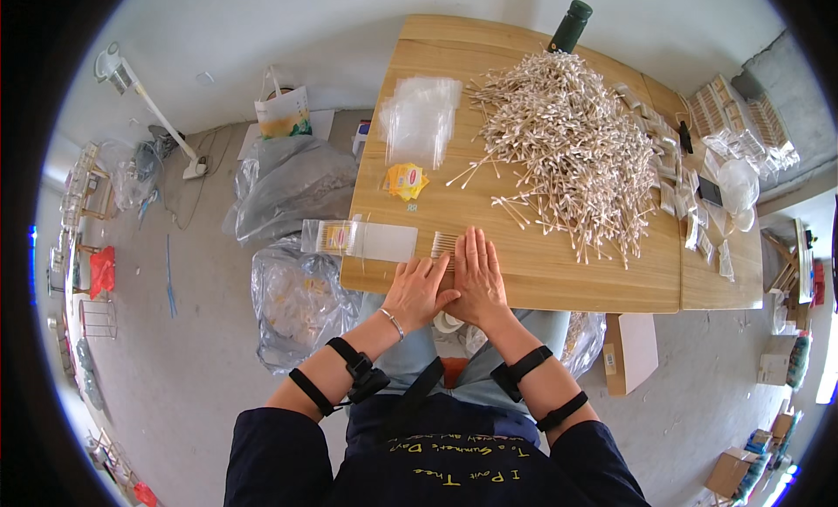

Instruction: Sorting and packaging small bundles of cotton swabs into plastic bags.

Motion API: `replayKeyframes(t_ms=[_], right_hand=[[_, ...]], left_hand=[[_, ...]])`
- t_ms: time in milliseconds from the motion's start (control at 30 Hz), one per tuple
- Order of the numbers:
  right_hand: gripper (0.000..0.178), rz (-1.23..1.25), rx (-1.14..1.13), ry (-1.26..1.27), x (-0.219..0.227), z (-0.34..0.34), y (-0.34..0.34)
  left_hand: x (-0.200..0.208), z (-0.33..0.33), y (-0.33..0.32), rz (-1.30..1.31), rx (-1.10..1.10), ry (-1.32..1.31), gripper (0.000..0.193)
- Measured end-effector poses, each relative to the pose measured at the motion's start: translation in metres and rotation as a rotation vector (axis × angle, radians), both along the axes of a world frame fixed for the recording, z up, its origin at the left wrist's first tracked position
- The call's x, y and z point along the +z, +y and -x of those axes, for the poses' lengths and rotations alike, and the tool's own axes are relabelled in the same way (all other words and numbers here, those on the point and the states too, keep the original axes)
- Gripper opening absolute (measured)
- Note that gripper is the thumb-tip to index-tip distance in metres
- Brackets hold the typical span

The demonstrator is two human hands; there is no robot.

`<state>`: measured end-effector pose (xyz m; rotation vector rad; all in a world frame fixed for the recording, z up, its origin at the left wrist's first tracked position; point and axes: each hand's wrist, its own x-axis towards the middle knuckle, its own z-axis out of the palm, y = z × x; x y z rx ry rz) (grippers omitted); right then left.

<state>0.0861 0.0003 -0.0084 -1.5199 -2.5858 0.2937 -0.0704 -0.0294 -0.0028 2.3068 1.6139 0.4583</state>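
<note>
At the table's front edge, a small row of cotton swabs point(443, 241) lies side by side, partly hidden under my fingers. My right hand point(477, 278) rests flat over its right side with the fingers stretched out. From the left, my left hand point(417, 287) touches the row with its fingertips, fingers spread and slightly bent, thumb reaching toward the right hand. Just left of it lies a clear bag with a white card point(390, 241) and packed swabs point(336, 238), sticking out past the table's left edge. A large heap of loose cotton swabs point(567, 149) covers the table's far right.
Clear plastic bags point(421, 118) are stacked at the far left of the wooden table point(594, 289), with yellow cards point(406, 181) nearer. A dark green bottle point(570, 27) stands behind the heap. Filled packs point(742, 123) and a phone point(709, 191) lie right. Grey bags point(297, 188) sit on the floor.
</note>
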Motion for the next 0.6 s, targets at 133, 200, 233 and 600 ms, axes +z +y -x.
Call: replayKeyframes(t_ms=[133, 200, 233, 600], right_hand=[[0.095, 0.005, 0.001, -0.002, 0.0011, 0.0000, 0.0005], [0.093, 0.036, -0.008, 0.088, 0.0016, -0.0001, 0.0008], [0.093, 0.036, -0.008, 0.088, 0.0018, 0.0002, 0.0008], [0.089, 0.020, -0.013, 0.135, 0.0011, 0.0008, 0.0004]], left_hand=[[0.0009, -0.0006, 0.0007, -0.008, 0.001, 0.007, 0.073], [0.0014, -0.0013, 0.0021, -0.003, 0.009, -0.033, 0.072], [0.0019, -0.0020, 0.0026, -0.004, 0.009, -0.033, 0.072], [0.0033, -0.0062, 0.0070, 0.035, 0.045, 0.015, 0.072]])
